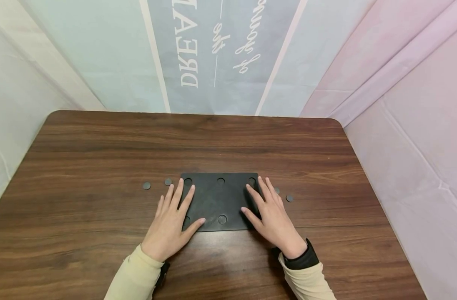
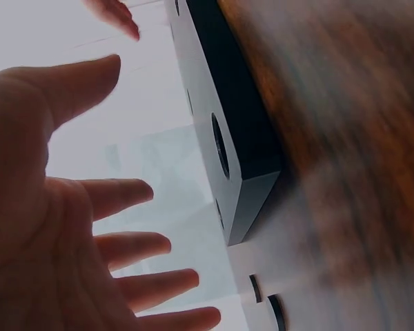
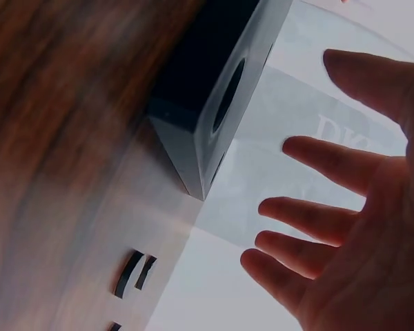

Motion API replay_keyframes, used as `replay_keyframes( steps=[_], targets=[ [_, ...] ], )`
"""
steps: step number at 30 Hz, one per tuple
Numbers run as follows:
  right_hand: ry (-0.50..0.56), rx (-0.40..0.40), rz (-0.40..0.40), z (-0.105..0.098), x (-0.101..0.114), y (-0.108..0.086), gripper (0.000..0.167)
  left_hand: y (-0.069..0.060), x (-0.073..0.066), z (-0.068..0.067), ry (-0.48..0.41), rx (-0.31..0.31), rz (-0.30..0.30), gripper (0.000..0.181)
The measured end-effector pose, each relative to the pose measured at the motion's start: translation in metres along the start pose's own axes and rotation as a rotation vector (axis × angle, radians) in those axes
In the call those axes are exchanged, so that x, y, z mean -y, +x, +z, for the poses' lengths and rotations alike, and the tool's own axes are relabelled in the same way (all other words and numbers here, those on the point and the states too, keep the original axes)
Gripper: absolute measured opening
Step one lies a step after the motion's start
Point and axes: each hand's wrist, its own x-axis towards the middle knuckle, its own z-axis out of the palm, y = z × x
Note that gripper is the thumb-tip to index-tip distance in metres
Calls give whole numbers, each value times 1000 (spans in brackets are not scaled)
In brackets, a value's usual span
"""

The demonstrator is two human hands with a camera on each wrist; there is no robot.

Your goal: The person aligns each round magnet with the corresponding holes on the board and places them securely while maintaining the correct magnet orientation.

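Observation:
A black rectangular board [image 1: 217, 200] with several round recesses along its two long edges lies flat on the table. My left hand [image 1: 170, 229] is spread above its left end, fingers apart. Over the right end is my right hand [image 1: 271, 218], also with fingers extended. In both wrist views a gap shows between the fingers and the board's top, and neither hand holds anything. Left of the board lie two small dark discs [image 1: 146, 186]. On the right side, another disc [image 1: 290, 198] lies near one partly covered by the right fingers. The right hand hides the board's near right corner.
The brown wood-grain table [image 1: 198, 141] has rounded far corners. Behind it hangs a pale printed cloth [image 1: 228, 54] with mirrored lettering, and light cloth walls [image 1: 420, 125] flank both sides. A black band [image 1: 301, 256] circles the right wrist.

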Motion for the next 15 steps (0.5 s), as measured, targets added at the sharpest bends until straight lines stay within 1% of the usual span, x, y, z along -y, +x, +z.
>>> replay_keyframes(
  steps=[4,9,12,15],
  targets=[
    [-3,-19,-19,0,-1,-2,54,-2,1,0,6,2,-2,74],
    [8,-25,-23,0,-2,-3,49,-5,2,-1,46,-13,19,67],
    [13,-22,-22,-1,-2,-4,48,-7,2,-2,51,-13,14,66],
    [19,-22,-22,-2,-1,-5,47,-8,1,-3,45,0,2,67]
  ],
)
